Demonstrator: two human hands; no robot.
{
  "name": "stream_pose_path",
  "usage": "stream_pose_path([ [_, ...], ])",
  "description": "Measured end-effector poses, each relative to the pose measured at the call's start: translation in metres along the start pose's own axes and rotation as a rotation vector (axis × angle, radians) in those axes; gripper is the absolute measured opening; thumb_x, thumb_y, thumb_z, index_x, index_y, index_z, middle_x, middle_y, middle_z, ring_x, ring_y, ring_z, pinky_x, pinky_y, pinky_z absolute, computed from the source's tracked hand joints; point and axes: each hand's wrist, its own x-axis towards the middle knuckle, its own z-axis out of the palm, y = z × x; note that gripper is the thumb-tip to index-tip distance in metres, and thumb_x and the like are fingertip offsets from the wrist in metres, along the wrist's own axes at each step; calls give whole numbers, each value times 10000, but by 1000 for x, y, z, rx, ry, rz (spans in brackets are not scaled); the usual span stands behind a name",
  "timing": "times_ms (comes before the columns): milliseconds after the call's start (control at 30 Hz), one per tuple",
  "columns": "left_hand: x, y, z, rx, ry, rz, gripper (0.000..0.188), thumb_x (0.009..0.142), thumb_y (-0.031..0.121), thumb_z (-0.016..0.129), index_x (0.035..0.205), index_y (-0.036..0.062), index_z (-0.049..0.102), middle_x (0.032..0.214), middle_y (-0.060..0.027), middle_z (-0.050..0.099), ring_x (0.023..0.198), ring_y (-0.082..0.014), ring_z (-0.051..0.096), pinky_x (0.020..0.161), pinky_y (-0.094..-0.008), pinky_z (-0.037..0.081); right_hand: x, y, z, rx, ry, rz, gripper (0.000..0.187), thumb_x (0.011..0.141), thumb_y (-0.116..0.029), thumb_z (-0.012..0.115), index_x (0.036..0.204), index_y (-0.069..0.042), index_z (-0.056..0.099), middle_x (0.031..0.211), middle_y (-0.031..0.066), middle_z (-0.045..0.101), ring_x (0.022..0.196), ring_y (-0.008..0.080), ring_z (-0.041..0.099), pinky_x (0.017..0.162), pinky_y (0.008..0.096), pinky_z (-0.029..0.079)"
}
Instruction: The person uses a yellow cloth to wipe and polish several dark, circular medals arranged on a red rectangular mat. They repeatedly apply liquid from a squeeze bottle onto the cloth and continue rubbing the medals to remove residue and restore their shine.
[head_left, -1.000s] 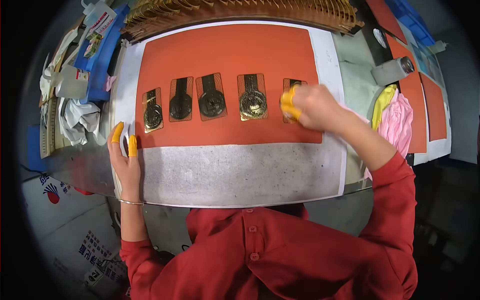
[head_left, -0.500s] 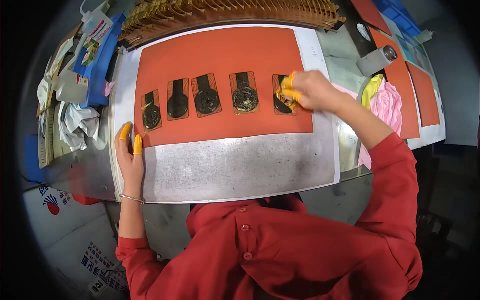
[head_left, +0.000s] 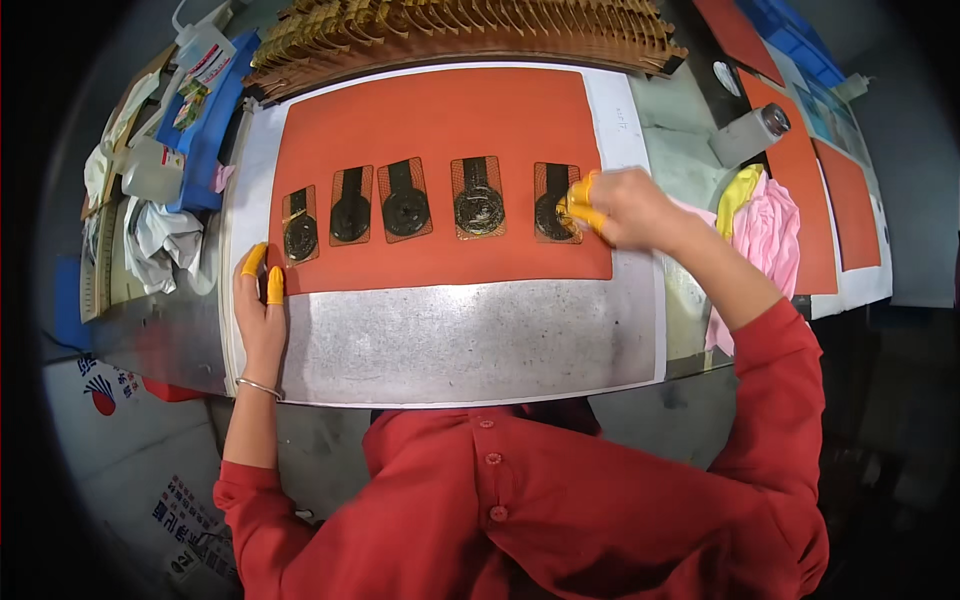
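An orange mat point(head_left: 440, 110) lies on a white sheet on the bench. Across it runs a row of several small orange cards, each carrying a dark round medallion with a strap, such as the middle card point(head_left: 405, 199). My right hand point(head_left: 612, 207), with yellow finger cots, presses its fingertips on the rightmost card point(head_left: 552, 203); whether it grips it I cannot tell. My left hand point(head_left: 260, 305) rests flat at the mat's lower left corner, fingers apart, holding nothing, just below the leftmost card point(head_left: 299, 224).
A grey metal plate point(head_left: 460, 335) lies in front of the mat. A long stack of brown cards point(head_left: 460, 25) lines the far edge. Bottles, a blue tray point(head_left: 205, 130) and crumpled cloths sit left. Pink and yellow cloths point(head_left: 765, 230) and a white canister point(head_left: 745, 135) are right.
My right hand has stayed on the rightmost card, shifting slightly over it. My left hand has kept its place at the mat's corner. The view has tilted a little.
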Motion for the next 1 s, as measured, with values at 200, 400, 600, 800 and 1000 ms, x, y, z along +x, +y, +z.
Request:
stream_pose_path([
  [200, -5, -4, -4, 13, -21, 44, 327, 900, 61, 531, 1212, -30, 497, 1238, -167, 495, 1129, -303, 498, 957, -343, 401, 57, 14, -9, -42, -31, 210, 183, 861, -226, 548, 844, -54, 608, 806, 117, 637, 780, 319, 597, 674, 412, 462],
  [400, -5, 0, -2, 3, -16, 56, 332, 889, 75, 549, 1205, -16, 506, 1242, -178, 494, 1132, -317, 494, 971, -364, 389, 70, -2, -12, 75, -10, 198, 81, 821, -151, 586, 831, -78, 618, 756, 106, 625, 700, 296, 596, 635, 372, 468],
  [600, -4, -2, -4, 13, -10, 73, 335, 881, 94, 570, 1197, -2, 515, 1238, -180, 501, 1135, -327, 491, 974, -373, 385, 96, -32, 21, 21, -45, 8, 150, 813, -219, 601, 778, -73, 596, 707, 116, 597, 670, 309, 596, 594, 411, 470],
  [800, -5, -8, -1, -47, -1, 55, 346, 872, 116, 590, 1191, -1, 524, 1238, -180, 500, 1133, -328, 492, 972, -372, 386, 72, -51, 22, 75, -147, -211, 109, 779, -159, 628, 726, -78, 577, 689, 94, 599, 633, 289, 592, 568, 404, 476],
  [1000, -2, -2, -2, -74, -13, 56, 349, 865, 98, 594, 1192, -1, 522, 1238, -177, 500, 1143, -323, 489, 981, -369, 383, 113, -24, 8, 8, -79, 63, 142, 820, -214, 593, 816, -74, 615, 724, 124, 603, 686, 329, 602, 623, 433, 480],
])
